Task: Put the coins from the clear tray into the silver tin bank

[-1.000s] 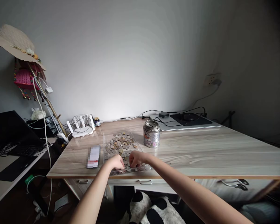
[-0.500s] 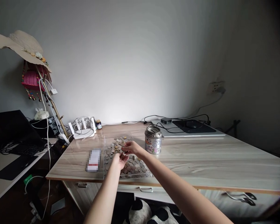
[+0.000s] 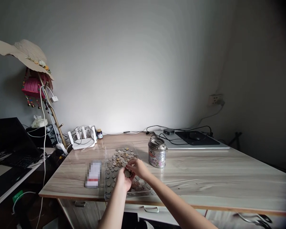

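Observation:
Several coins (image 3: pixel 127 173) rest in my left hand (image 3: pixel 124 182), which is cupped palm up over a clear shallow tray (image 3: pixel 105 176). Against those coins, my right hand (image 3: pixel 138 168) has its fingers pinched together from the right side; the fingertips partly cover what they hold. Many loose silver and brass-coloured coins (image 3: pixel 119 156) lie spread across the tray, and my hands hide some of them. Just right of the tray stands a round silver tin (image 3: pixel 157 152) with a printed pattern and a slot in its lid.
A blurred phone-shaped item (image 3: pixel 94 174) lies left of the tray. Further back are a white router (image 3: pixel 83 140), a small dark jar (image 3: pixel 99 133), and a black mouse pad (image 3: pixel 193 138) with a mouse on a silver board. The desk's front edge (image 3: pixel 181 205) runs below the tray.
The view has tilted up, so the desk sits lower. My left palm has turned to show the coins in it, and my right fingers have come down close over them.

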Action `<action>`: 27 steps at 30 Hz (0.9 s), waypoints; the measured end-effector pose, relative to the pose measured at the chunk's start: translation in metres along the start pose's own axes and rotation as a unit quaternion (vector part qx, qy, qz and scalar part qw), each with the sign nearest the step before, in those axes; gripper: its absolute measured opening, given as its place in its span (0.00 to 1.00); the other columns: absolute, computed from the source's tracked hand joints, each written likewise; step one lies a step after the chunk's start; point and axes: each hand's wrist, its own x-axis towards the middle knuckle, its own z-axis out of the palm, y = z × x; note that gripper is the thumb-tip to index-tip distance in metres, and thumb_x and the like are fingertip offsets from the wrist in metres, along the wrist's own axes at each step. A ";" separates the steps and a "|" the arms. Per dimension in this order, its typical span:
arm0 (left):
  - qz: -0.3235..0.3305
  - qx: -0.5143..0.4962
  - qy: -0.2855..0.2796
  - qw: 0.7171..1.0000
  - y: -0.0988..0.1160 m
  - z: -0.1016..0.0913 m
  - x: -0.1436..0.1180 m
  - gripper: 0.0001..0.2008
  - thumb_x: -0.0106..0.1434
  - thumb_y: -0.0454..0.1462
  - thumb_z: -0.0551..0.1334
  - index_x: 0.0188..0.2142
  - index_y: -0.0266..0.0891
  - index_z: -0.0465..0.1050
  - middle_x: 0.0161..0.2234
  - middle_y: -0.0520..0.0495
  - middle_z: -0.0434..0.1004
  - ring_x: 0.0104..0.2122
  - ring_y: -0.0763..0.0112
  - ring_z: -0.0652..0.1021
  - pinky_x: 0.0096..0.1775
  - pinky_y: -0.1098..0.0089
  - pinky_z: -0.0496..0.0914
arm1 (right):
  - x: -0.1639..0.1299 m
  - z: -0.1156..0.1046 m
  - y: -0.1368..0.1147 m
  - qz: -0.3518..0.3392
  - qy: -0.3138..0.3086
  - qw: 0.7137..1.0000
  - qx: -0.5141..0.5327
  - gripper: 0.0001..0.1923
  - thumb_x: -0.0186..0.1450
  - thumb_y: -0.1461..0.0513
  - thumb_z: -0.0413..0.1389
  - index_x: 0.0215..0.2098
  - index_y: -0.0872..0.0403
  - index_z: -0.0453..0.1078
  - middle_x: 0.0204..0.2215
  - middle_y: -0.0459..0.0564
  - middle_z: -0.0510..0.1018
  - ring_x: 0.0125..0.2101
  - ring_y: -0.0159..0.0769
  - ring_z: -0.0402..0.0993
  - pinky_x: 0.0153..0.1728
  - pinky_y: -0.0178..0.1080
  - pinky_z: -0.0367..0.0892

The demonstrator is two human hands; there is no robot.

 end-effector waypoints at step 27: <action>-0.058 0.079 -0.018 0.995 0.003 -0.002 -0.009 0.05 0.55 0.33 0.53 0.30 0.33 0.65 0.18 0.51 0.65 0.12 0.85 0.61 0.14 0.82 0.48 | 0.071 -0.168 0.045 0.192 0.080 0.942 -0.264 0.06 0.46 0.64 0.55 0.15 0.60 0.69 0.16 0.55 0.71 0.20 0.36 0.67 0.21 0.34 0.59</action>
